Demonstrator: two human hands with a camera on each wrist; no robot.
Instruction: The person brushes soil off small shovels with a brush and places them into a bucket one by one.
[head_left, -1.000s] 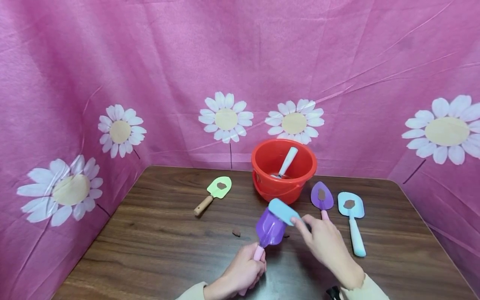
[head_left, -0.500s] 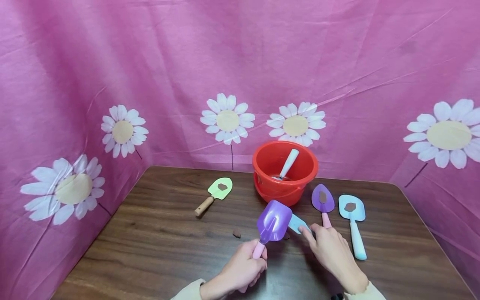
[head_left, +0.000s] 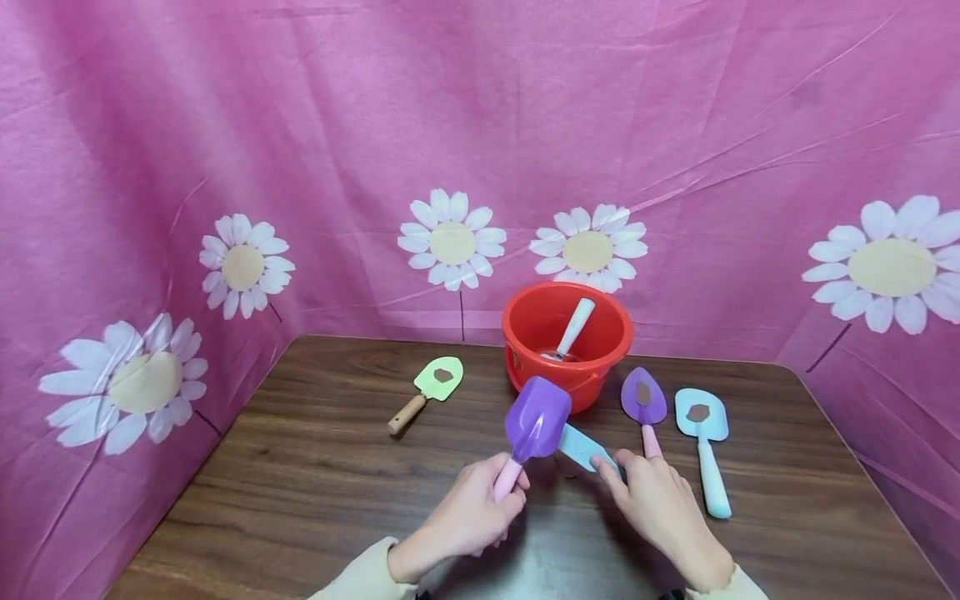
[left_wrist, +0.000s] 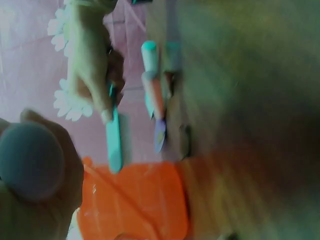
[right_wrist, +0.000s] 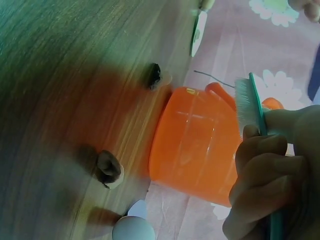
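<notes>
"since our purple shovel [head_left: 537,417] looks light and stiff, where do we hold it?"

"by the pink handle [head_left: 507,481]: our left hand [head_left: 478,507] grips it near the red bucket [head_left: 592,385]. our right hand [head_left: 660,504] holds the blue brush [head_left: 581,447]."

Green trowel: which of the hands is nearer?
Left. The left hand, gripping a purple shovel, is right of the green trowel, nearer the camera; the right hand, holding a blue brush, is farther right.
</notes>
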